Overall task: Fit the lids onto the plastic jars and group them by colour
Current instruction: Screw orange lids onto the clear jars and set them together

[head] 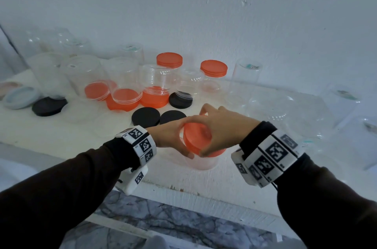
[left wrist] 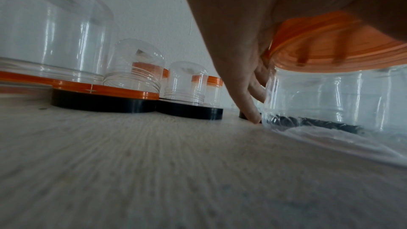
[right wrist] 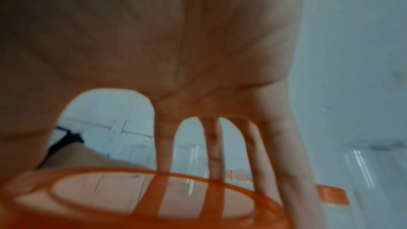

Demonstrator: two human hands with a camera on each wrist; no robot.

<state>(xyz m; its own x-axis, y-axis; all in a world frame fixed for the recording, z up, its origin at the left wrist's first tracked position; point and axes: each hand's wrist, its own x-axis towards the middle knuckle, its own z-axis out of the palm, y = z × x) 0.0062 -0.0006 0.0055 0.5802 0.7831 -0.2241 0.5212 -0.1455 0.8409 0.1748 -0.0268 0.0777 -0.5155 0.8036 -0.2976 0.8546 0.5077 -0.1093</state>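
Both hands were on one job: the right hand (head: 219, 129) had its fingers spread and curled round the rim of an orange lid (head: 199, 139), while the left hand (head: 173, 136) gripped the clear jar (head: 201, 163) beneath it, near the front edge of the white table (head: 61, 138). That thin, light, slick plastic would probably flex if squeezed, so I judged the lid's rim the best hold, with two orange-lidded jars (head: 213, 74) already waiting further back
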